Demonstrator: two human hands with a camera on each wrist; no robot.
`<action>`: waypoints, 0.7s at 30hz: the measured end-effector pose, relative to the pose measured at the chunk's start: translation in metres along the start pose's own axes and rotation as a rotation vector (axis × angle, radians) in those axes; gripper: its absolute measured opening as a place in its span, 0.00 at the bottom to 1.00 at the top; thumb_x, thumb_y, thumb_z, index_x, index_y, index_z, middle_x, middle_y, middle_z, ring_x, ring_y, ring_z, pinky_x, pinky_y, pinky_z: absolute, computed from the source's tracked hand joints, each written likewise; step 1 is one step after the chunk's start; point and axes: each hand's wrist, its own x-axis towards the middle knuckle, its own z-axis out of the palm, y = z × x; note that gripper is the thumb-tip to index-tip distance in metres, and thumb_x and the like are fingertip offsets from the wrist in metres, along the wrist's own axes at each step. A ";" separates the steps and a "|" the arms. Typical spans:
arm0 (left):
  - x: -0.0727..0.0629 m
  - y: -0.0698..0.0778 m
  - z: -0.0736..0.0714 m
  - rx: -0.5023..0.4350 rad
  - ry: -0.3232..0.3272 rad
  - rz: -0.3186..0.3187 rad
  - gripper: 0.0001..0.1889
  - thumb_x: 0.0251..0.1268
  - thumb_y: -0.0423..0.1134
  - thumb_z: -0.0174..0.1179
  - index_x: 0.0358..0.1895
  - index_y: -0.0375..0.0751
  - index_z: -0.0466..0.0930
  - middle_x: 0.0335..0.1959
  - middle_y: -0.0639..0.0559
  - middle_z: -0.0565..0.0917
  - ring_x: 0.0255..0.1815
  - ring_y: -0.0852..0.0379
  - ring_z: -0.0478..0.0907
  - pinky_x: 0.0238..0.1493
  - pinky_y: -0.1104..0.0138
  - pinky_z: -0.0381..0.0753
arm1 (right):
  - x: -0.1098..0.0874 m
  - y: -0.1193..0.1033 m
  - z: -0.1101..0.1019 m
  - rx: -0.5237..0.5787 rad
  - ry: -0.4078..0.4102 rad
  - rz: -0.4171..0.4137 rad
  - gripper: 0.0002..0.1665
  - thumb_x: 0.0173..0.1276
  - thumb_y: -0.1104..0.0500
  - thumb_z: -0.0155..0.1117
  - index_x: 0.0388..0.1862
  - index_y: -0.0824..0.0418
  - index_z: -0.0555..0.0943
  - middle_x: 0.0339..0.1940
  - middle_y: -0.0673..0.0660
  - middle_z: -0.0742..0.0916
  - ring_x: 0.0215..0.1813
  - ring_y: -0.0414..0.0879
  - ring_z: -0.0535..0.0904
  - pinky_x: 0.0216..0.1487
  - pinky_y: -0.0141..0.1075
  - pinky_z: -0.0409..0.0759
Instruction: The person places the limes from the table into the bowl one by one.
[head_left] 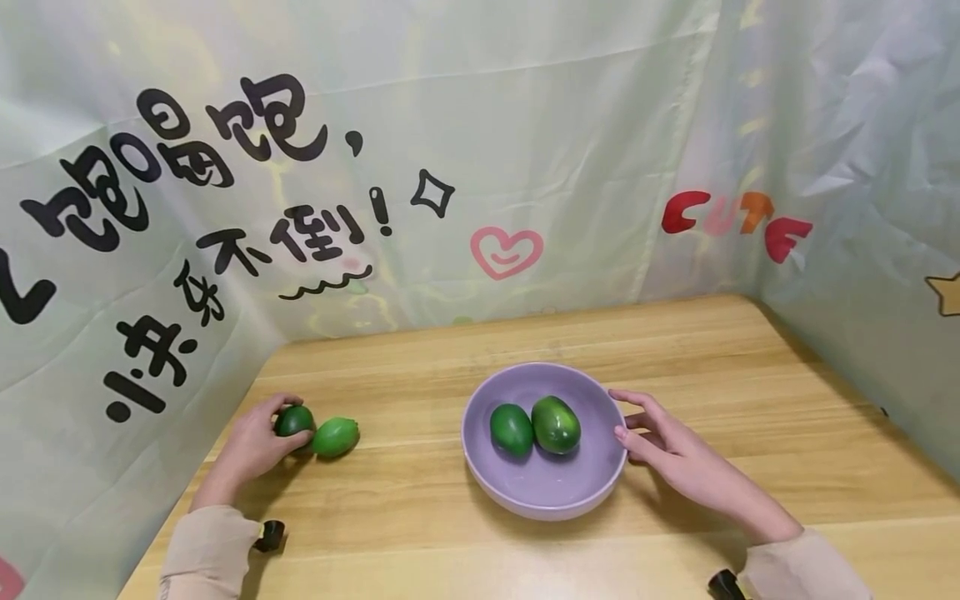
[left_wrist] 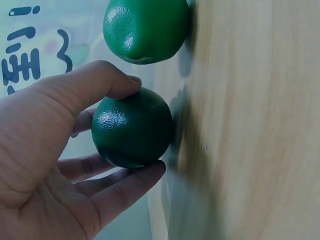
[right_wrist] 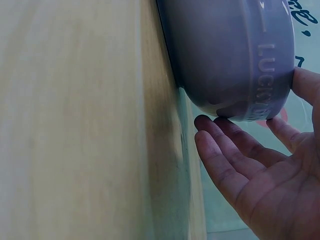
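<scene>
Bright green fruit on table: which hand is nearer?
Left: the left hand holds a dark fruit beside the bright fruit; the right hand is farther, touching the bowl.

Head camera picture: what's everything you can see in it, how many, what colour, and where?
Table: 1, light brown, lower half
Bowl: 1, purple, middle of the table
Bowl's left fruit: 1, green, inside
Bowl's right fruit: 1, green, inside
Darker loose fruit: 1, dark green, far left
Brighter loose fruit: 1, bright green, just right of it
Cloth: pieces unclear, pale green, around the table
Writing: several characters, black, cloth's left
Heart: 1, pink, back cloth
CUTE letters: 4, red, pink, orange, cloth's right
Star: 1, yellow, right edge
Wrist gadgets: 2, black, bottom
Sleeves: 2, beige, bottom
Left hand: 1, bare, gripping darker fruit
Right hand: 1, bare, touching bowl's right rim
</scene>
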 end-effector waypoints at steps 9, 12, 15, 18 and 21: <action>0.002 -0.003 0.002 0.004 -0.023 0.041 0.28 0.63 0.42 0.77 0.63 0.35 0.79 0.57 0.29 0.85 0.53 0.33 0.84 0.50 0.43 0.85 | -0.003 0.001 0.001 -0.012 0.010 0.002 0.30 0.87 0.58 0.56 0.82 0.58 0.64 0.64 0.70 0.84 0.56 0.34 0.86 0.51 0.39 0.90; 0.004 -0.002 0.002 0.000 -0.030 0.036 0.28 0.63 0.42 0.77 0.63 0.35 0.79 0.57 0.30 0.86 0.53 0.33 0.85 0.50 0.45 0.85 | -0.004 0.001 0.001 -0.011 0.011 0.003 0.30 0.87 0.58 0.56 0.82 0.58 0.64 0.64 0.70 0.84 0.55 0.35 0.87 0.51 0.39 0.90; 0.007 -0.001 -0.002 0.006 -0.041 0.029 0.28 0.63 0.42 0.77 0.63 0.36 0.79 0.57 0.29 0.86 0.53 0.33 0.85 0.51 0.43 0.84 | -0.003 0.001 0.001 -0.013 0.012 0.005 0.30 0.87 0.57 0.56 0.82 0.58 0.64 0.63 0.69 0.85 0.55 0.36 0.87 0.51 0.38 0.90; 0.011 0.002 -0.009 0.027 -0.044 0.037 0.28 0.62 0.43 0.78 0.62 0.36 0.79 0.56 0.30 0.86 0.52 0.34 0.85 0.52 0.41 0.83 | -0.002 -0.001 0.000 -0.017 0.013 0.005 0.30 0.87 0.56 0.57 0.82 0.58 0.64 0.63 0.68 0.85 0.55 0.38 0.88 0.51 0.38 0.90; 0.014 0.003 -0.013 0.051 -0.042 0.049 0.28 0.61 0.43 0.78 0.60 0.37 0.80 0.54 0.31 0.87 0.50 0.36 0.85 0.50 0.41 0.83 | -0.002 -0.001 0.000 -0.018 0.011 0.005 0.30 0.87 0.56 0.57 0.82 0.58 0.64 0.63 0.69 0.85 0.56 0.39 0.88 0.51 0.38 0.90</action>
